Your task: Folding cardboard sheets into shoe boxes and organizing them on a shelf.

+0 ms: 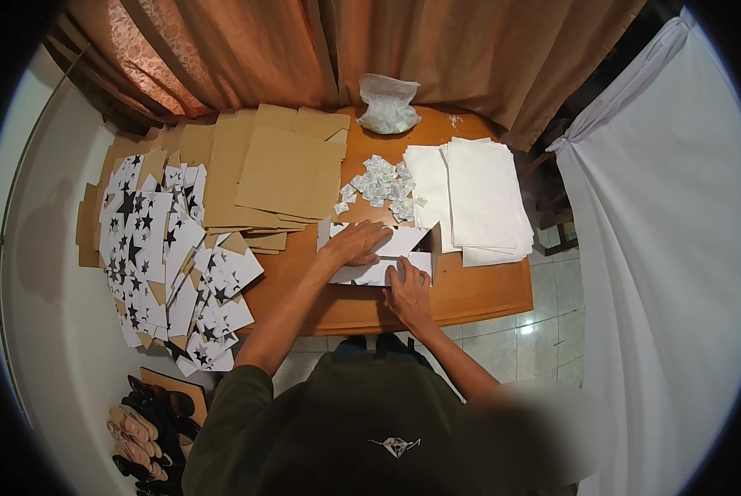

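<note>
A white cardboard box (407, 240) with brown inner sides sits near the front edge of the wooden table. Its white top flaps are folded inward, and a gap shows at its right end, where a brown side flap stands up. My left hand (359, 242) lies flat across the far flap, fingers stretched to the right. On the near flap (362, 273) rests my right hand (409, 288), its fingers apart and their tips pressing down. Neither hand visibly grips anything. What lies inside the box is mostly hidden.
Small white sachets (378, 180) are heaped just beyond the box, with a clear plastic bag (388, 106) behind. White sheets (490, 198) are stacked at right. Brown cardboard pieces (292, 169) and star-printed pieces (143, 240) cover the left. Shoes (139, 438) lie on the floor.
</note>
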Motion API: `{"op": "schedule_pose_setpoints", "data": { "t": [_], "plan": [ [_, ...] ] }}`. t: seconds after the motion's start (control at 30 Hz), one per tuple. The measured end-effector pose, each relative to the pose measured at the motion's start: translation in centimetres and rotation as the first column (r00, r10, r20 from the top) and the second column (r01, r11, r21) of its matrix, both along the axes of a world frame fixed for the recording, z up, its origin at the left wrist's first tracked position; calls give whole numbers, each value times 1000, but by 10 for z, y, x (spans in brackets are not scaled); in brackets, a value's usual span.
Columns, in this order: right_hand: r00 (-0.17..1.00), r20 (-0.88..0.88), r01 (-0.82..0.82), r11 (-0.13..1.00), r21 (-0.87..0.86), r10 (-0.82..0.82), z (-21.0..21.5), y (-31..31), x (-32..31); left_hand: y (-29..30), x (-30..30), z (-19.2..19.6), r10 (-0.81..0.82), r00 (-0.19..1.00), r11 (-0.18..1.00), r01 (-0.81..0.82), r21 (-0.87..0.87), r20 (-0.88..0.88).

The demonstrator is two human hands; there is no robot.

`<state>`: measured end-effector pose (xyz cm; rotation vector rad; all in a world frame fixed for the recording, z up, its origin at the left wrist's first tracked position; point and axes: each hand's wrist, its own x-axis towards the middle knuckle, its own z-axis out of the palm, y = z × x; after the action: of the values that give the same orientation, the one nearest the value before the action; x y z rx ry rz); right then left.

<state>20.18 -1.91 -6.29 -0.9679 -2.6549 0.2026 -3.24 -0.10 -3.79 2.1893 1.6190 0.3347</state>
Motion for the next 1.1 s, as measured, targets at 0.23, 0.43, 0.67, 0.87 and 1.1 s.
{"op": "schedule_pose_setpoints", "data": {
  "t": [0.23, 0.43, 0.67, 0.87, 1.1],
  "plan": [
    [1000, -4, -14, 1000, -14, 14, 2, 8, -5, 5, 3, 22, 2, 998, 990, 6, -138, 64],
    [971, 231, -47, 998, -52, 58, 2, 26, -14, 10, -1, 15, -21, 987, 999, 28, -41, 160],
    [999, 7, -33, 999, 18, 32, 12, 12, -3, -11, 10, 24, 94, 995, 993, -90, 75, -40],
    [1000, -7, -22, 996, 84, 23, 3, 10, -3, -19, 5, 8, 150, 987, 989, -150, 4, 57],
    [999, -44, 1, 995, 96, 4, 3, 7, 2, -34, 9, 3, 195, 981, 980, -195, -48, -4]
  ]
}}
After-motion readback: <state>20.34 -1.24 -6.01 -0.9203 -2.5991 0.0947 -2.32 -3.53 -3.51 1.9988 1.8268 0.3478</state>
